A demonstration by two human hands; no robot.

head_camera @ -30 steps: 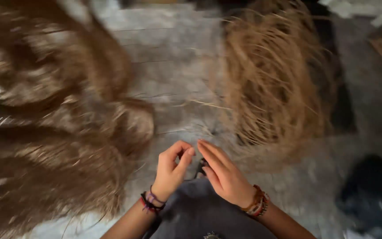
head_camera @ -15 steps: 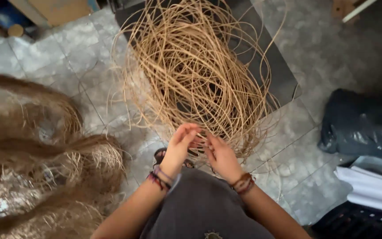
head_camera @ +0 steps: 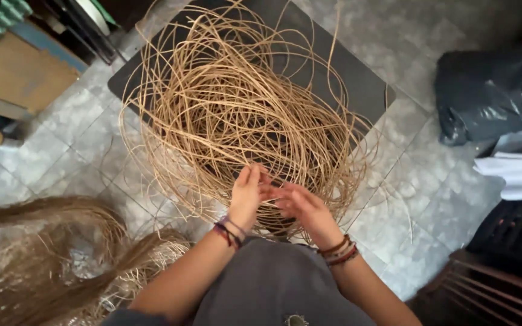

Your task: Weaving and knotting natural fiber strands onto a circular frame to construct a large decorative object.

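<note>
At near edge of cane tangle (head_camera: 237, 115): both hands' fingers (head_camera: 255, 181) touching strands.

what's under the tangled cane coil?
Under the cane coil lies a dark flat mat, its corners showing at top left and right, on grey floor tiles. The left hand and right hand cover the coil's near edge; nothing shows beneath there.
</note>
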